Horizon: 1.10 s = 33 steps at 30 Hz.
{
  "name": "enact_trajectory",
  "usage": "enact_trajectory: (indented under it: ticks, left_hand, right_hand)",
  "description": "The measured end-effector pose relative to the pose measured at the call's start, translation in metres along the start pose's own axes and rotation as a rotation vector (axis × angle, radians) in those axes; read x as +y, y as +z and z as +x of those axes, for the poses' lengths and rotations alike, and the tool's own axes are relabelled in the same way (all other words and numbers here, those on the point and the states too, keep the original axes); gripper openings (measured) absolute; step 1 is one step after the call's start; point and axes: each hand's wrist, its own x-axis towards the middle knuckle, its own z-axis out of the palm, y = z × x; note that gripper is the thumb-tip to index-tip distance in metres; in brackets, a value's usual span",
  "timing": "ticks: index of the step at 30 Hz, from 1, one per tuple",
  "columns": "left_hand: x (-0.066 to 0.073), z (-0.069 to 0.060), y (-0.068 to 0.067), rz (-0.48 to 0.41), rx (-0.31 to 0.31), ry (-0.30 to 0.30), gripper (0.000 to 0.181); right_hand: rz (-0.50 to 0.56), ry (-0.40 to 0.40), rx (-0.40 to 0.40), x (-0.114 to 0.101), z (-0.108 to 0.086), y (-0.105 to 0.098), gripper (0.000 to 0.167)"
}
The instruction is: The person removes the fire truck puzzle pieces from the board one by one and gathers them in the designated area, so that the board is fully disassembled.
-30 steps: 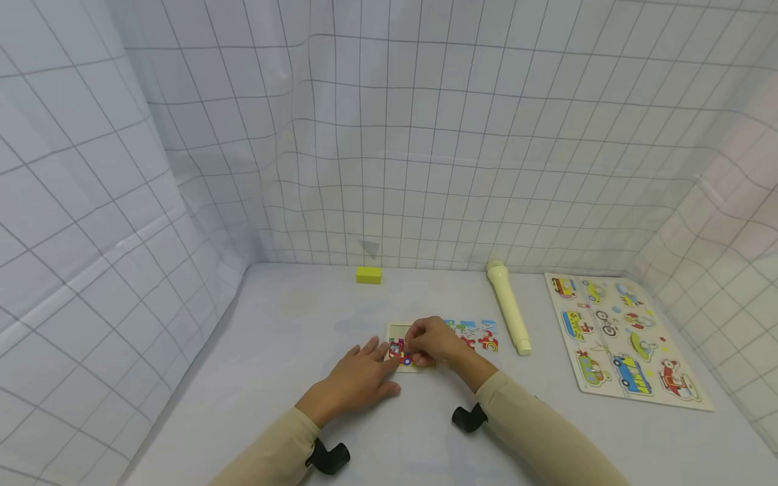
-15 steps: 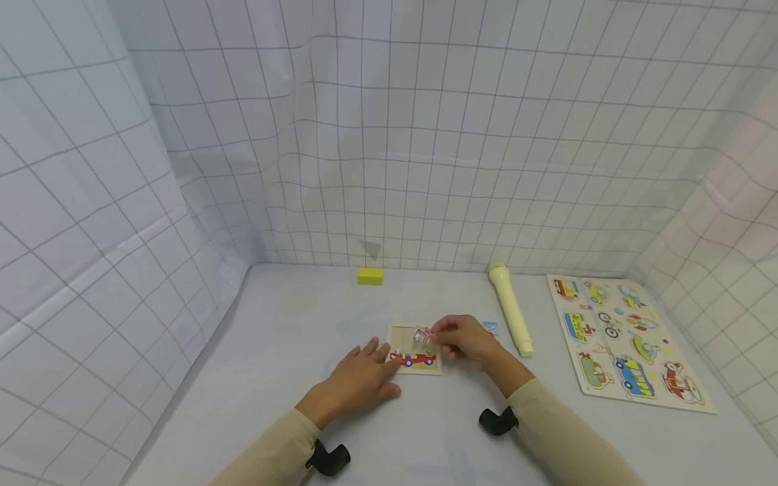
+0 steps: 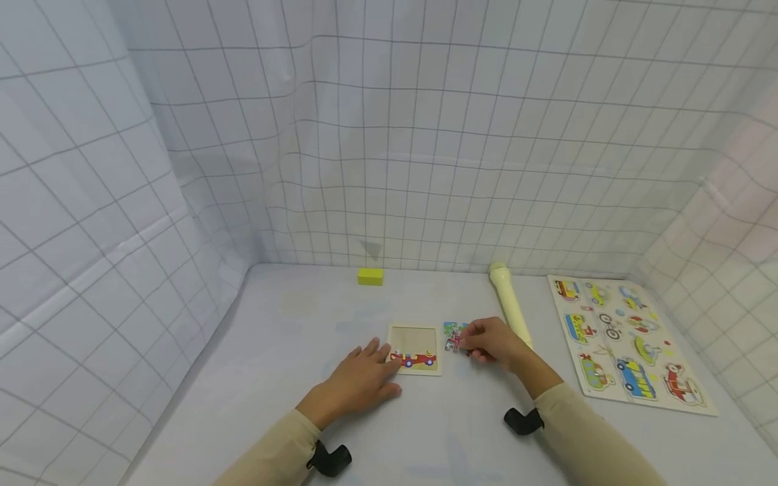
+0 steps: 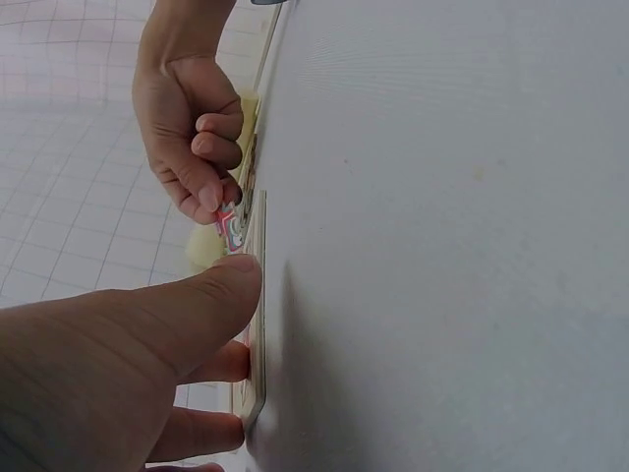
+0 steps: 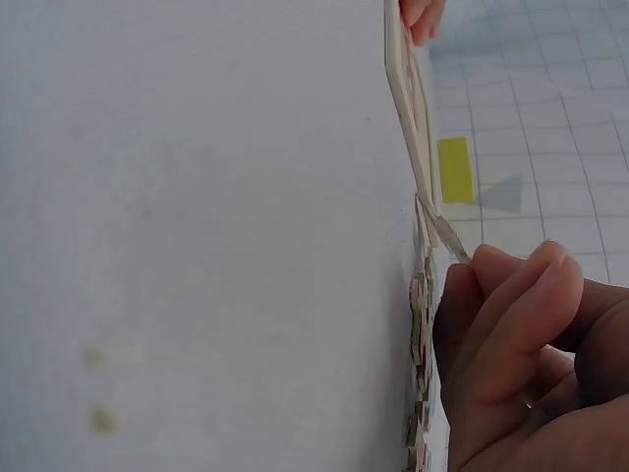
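My left hand (image 3: 358,378) lies flat with spread fingers, its fingertips on the left edge of a small wooden puzzle tray (image 3: 415,337). Along the bottom of that tray runs a strip of joined pieces picturing a red car (image 3: 419,360); bare wood shows above it. To the tray's right, my right hand (image 3: 495,343) pinches a puzzle piece (image 3: 453,343) between thumb and fingertips. In the left wrist view this piece (image 4: 231,228) stands tilted, with red and blue print. Loose puzzle pieces (image 3: 450,327) lie just beyond it, partly hidden by the right hand.
A cream-coloured stick with a knobbed end (image 3: 512,304) lies behind the right hand. Further right is a large board of vehicle pictures (image 3: 623,358). A yellow block (image 3: 370,276) sits near the back, before a gridded white curtain (image 3: 425,135).
My right hand has lifted the puzzle piece out of the tray and carried it rightward, to beside the loose pieces. The tray's upper part is now uncovered. My left hand has stayed put.
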Motion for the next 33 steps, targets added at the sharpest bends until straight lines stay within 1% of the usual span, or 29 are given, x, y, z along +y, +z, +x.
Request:
enact_trajectory:
  ticks: [2,7,10,13,16,19,22,26,29,33]
  left_hand:
    - [0.001,0.000,0.000,-0.003,-0.002,-0.003,0.055]
    - [0.001,0.000,-0.001,-0.006,-0.002,-0.006,0.056]
    - [0.001,0.000,0.000,-0.012,-0.005,-0.007,0.056]
    - [0.000,0.000,0.000,-0.010,-0.004,-0.006,0.056]
    - [0.000,0.001,0.001,-0.006,0.000,-0.001,0.056]
    - [0.000,0.001,0.001,-0.005,0.002,0.003,0.055]
    - [0.000,0.000,0.001,-0.006,-0.001,0.000,0.056]
    - [0.001,0.000,0.000,-0.007,-0.013,-0.011,0.056]
    - [0.002,0.000,0.000,-0.007,-0.017,-0.016,0.056]
    - [0.001,0.000,0.000,-0.001,-0.015,-0.014,0.056]
  right_hand:
    - [-0.057,-0.025,-0.001,0.000,-0.002,0.003,0.012]
    - [-0.154,-0.056,0.033,-0.002,-0.003,0.009,0.005]
    - [-0.201,-0.056,0.052,-0.003,-0.004,0.012,0.004]
    - [-0.222,-0.058,0.060,-0.004,-0.005,0.013,0.004]
    - [-0.213,-0.064,0.069,-0.003,-0.005,0.012,0.005]
    - [-0.197,-0.094,0.085,-0.002,-0.004,0.010,0.010]
    - [-0.149,-0.112,0.103,-0.002,-0.002,0.007,0.016]
    - [-0.073,-0.099,0.108,-0.008,-0.002,0.005,0.023]
    - [-0.056,-0.104,0.092,-0.010,-0.002,0.007,0.025]
    - [-0.084,-0.115,0.015,-0.008,-0.001,0.019,0.023]
